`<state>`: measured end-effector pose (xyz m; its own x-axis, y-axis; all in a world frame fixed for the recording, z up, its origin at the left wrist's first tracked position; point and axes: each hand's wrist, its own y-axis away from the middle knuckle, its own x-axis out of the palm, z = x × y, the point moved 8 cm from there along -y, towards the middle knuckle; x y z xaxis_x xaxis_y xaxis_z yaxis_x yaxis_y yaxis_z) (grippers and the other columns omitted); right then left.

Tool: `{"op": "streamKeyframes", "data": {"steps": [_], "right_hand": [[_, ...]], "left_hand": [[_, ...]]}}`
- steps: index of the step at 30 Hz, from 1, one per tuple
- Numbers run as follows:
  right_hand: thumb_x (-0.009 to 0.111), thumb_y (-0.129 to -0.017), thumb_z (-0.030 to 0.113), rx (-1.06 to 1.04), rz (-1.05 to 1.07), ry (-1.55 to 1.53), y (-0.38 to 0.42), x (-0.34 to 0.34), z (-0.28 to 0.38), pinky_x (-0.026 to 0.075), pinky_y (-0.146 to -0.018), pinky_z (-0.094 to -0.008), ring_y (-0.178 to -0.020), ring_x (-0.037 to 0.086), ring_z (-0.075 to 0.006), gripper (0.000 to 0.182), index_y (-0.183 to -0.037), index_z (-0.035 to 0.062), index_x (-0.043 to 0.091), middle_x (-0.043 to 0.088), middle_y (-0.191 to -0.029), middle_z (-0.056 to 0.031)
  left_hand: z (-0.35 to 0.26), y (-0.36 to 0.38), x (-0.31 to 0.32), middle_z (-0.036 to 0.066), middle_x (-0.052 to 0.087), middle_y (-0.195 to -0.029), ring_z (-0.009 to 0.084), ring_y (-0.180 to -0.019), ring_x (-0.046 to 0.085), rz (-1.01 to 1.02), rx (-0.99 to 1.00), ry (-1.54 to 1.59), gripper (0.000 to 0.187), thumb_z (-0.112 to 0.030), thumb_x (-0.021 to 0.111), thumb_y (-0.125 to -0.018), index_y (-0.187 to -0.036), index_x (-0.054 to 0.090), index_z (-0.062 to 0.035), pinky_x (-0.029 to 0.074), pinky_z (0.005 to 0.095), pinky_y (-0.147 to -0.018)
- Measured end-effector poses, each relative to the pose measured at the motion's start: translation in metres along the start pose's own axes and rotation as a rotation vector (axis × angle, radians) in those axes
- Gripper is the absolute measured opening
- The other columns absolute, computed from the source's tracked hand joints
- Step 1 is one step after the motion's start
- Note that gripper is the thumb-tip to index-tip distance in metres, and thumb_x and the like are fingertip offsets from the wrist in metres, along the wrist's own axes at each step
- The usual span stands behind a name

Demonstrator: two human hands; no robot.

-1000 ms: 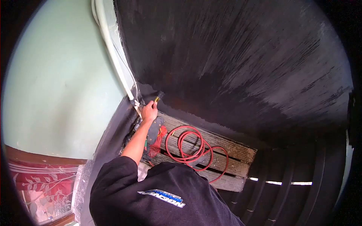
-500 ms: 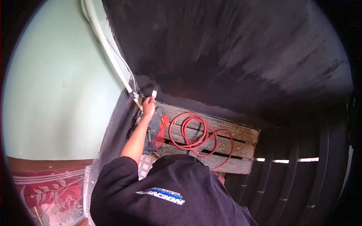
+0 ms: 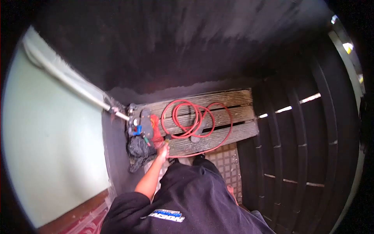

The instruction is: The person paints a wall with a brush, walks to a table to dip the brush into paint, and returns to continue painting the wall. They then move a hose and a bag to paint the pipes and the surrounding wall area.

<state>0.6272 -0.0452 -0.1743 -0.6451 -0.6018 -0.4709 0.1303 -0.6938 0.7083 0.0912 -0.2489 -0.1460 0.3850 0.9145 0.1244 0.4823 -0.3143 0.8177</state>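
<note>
My left hand (image 3: 163, 151) is closed around the end of a red hose (image 3: 222, 147), at the front left of the slatted wooden platform. A dark fitting (image 3: 168, 137) sticks out beyond my fingers. The rest of the hose lies in loose coils on the slats. Just past the hand are a bunched red net (image 3: 156, 134) and a blue tap handle (image 3: 138, 130). A black plastic bag (image 3: 139, 150) lies to the left of the hand. Only a sliver of my right hand (image 3: 231, 192) shows beside my shirt; its fingers are hidden.
A slatted wooden platform (image 3: 241, 130) stands against the dark wall (image 3: 187, 50). A white pipe (image 3: 74, 85) runs down the pale green wall to the corner. Dark slats (image 3: 288, 156) rise on the right. Tiled floor (image 3: 230, 163) lies around my feet.
My left hand has come down from the corner by the white pipe, where it held a small whitish thing, to the platform's front and the hose end. The view has shifted and turned.
</note>
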Motion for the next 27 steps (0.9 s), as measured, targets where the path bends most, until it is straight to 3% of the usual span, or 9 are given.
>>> {"op": "streamKeyframes", "data": {"steps": [5,9,11,12,14,20,23,25,27], "right_hand": [[0.056,-0.089,0.014,0.2,-0.083,-0.126,0.11,-0.016,0.043,0.045,-0.05,-0.0315,-0.061,0.059,-0.0171,0.015,-0.088,0.001,0.063,0.063,-0.074,-0.0081],[0.058,-0.089,0.015,0.287,-0.12,-0.557,0.1,-0.008,-0.015,0.047,-0.047,-0.0319,-0.06,0.061,-0.0197,0.02,-0.1,-0.001,0.061,0.064,-0.081,-0.0111],[0.058,-0.09,0.016,0.263,-0.145,-0.654,0.1,-0.002,-0.03,0.05,-0.048,-0.0317,-0.064,0.063,-0.0207,0.026,-0.108,-0.0025,0.058,0.064,-0.085,-0.0125],[0.057,-0.09,0.016,0.269,-0.191,-0.626,0.101,-0.001,-0.037,0.05,-0.049,-0.0315,-0.064,0.063,-0.0208,0.028,-0.11,-0.0031,0.058,0.065,-0.086,-0.0127],[0.057,-0.091,0.017,0.274,-0.238,-0.623,0.103,0.001,-0.055,0.05,-0.049,-0.0312,-0.065,0.064,-0.0209,0.029,-0.112,-0.0037,0.057,0.065,-0.087,-0.013],[0.057,-0.09,0.017,0.249,-0.353,-0.681,0.125,-0.017,-0.135,0.051,-0.05,-0.0324,-0.066,0.065,-0.0211,0.028,-0.111,-0.0017,0.058,0.065,-0.088,-0.0133],[0.058,-0.09,0.019,0.345,-0.24,-0.75,0.15,-0.025,-0.197,0.051,-0.05,-0.0329,-0.066,0.065,-0.0214,0.027,-0.109,-0.0009,0.059,0.065,-0.087,-0.0137],[0.062,-0.087,0.015,0.382,-0.232,-0.828,0.17,-0.032,-0.238,0.052,-0.053,-0.0343,-0.067,0.066,-0.0261,0.024,-0.098,-0.0061,0.059,0.065,-0.084,-0.0183],[0.057,-0.091,0.02,0.379,-0.25,-0.741,0.186,-0.046,-0.279,0.053,-0.05,-0.036,-0.058,0.064,-0.0258,0.025,-0.091,-0.0042,0.06,0.066,-0.081,-0.0197]], "left_hand": [[0.037,-0.003,-0.031,-0.003,0.041,-0.056,0.01,-0.037,0.033,-0.036,-0.059,-0.296,0.029,-0.034,0.052,-0.093,-0.078,0.052,-0.0091,0.025,0.0279,-0.032],[0.067,-0.033,-0.064,-0.001,0.04,-0.051,0.0119,-0.033,0.032,-0.015,0.059,-0.67,0.033,-0.034,0.053,-0.093,-0.071,0.051,-0.0081,0.025,0.0306,-0.032],[0.082,-0.06,-0.086,0.006,0.051,-0.052,0.019,-0.037,0.046,-0.089,0.147,-0.69,0.035,-0.034,0.057,-0.089,-0.069,0.059,-0.0051,0.032,0.0383,-0.034],[0.073,-0.045,-0.076,0.006,0.051,-0.052,0.019,-0.037,0.046,-0.081,0.168,-0.706,0.035,-0.034,0.057,-0.089,-0.069,0.059,-0.0051,0.032,0.0383,-0.034],[0.082,-0.008,-0.073,0.002,0.042,-0.049,0.0149,-0.034,0.037,-0.155,-0.061,-0.618,0.033,-0.033,0.051,-0.093,-0.07,0.05,-0.0089,0.026,0.0333,-0.032],[0.112,0.03,-0.03,0.003,0.043,-0.049,0.0157,-0.034,0.037,-0.101,-0.006,-0.774,0.03,-0.028,0.047,-0.093,-0.07,0.049,-0.0088,0.025,0.0335,-0.032],[0.141,0.05,-0.003,0.003,0.042,-0.049,0.0151,-0.034,0.037,-0.092,-0.014,-0.769,0.028,-0.026,0.046,-0.093,-0.071,0.049,-0.0092,0.024,0.0328,-0.031],[0.15,0.07,0.024,0.002,0.041,-0.048,0.0147,-0.033,0.036,-0.101,0.074,-0.774,0.029,-0.027,0.046,-0.093,-0.07,0.049,-0.0093,0.024,0.0324,-0.031],[0.17,0.066,0.042,0.001,0.041,-0.049,0.0144,-0.034,0.035,-0.067,0.078,-0.871,0.03,-0.029,0.047,-0.094,-0.071,0.05,-0.0095,0.025,0.0323,-0.032]]}}
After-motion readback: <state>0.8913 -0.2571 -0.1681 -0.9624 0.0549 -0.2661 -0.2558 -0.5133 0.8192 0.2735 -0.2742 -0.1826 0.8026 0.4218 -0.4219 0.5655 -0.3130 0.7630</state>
